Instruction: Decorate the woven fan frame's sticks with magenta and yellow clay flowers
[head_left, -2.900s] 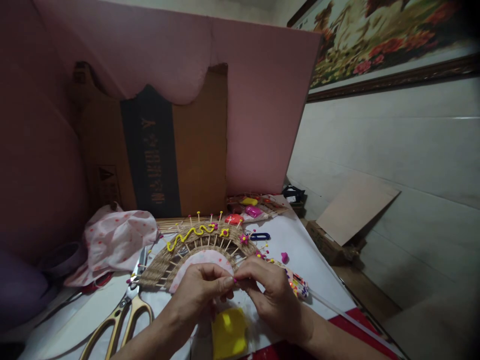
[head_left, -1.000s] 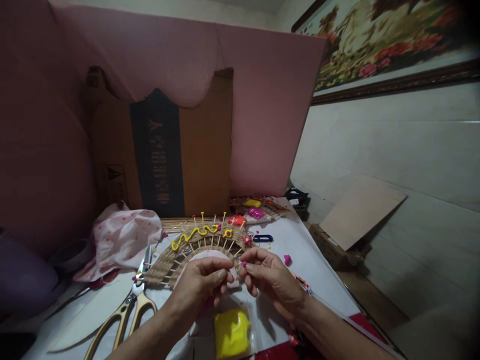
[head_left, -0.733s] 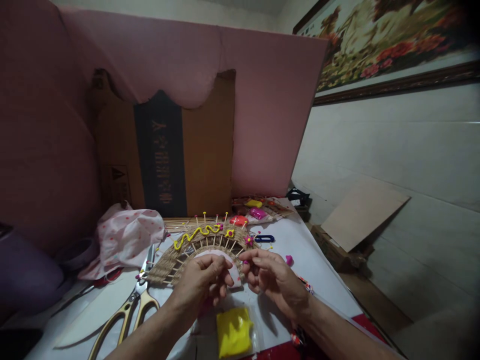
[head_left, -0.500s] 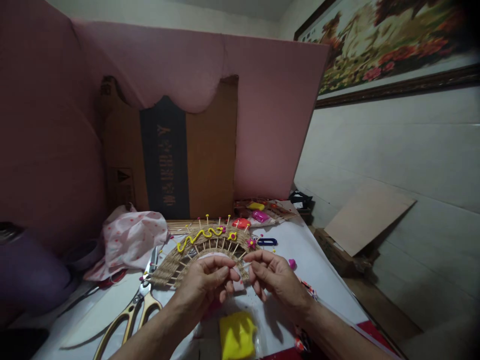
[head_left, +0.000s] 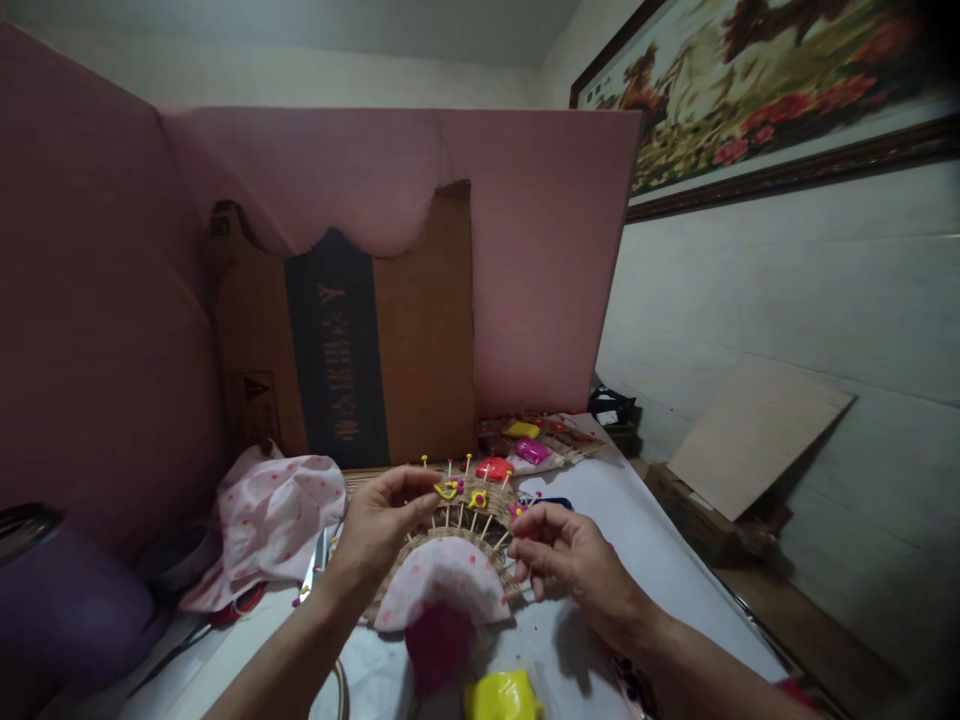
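A fan-shaped piece woven of twine round thin sticks [head_left: 491,490] lies ahead of me, with coloured blobs on its stick ends. Dotted white-pink cloth [head_left: 442,580] fills its inner half-round. Over its left side is my left hand [head_left: 386,525], thumb and forefinger slightly apart beside the yellow wavy strip [head_left: 448,490]; the rest of that strip is hidden behind the hand. A yellow flower [head_left: 478,499] sits right of the strip. My right hand [head_left: 566,555] is at the right edge, near a pink flower [head_left: 516,510], fingertips pinched; whatever they hold is too small to make out.
Yellow clay in a clear packet [head_left: 504,695] and a dark magenta piece [head_left: 441,645] lie closest to me. Scissors [head_left: 313,562] are partly under my left arm. Crumpled dotted cloth [head_left: 281,510] lies left; red [head_left: 495,468] and magenta packets [head_left: 532,451] lie behind. Cardboard [head_left: 424,340] stands at the back.
My hands have parted. The left has moved up and left over the yellow strip, the right slightly right, uncovering the dotted cloth. The view has tilted up a little.
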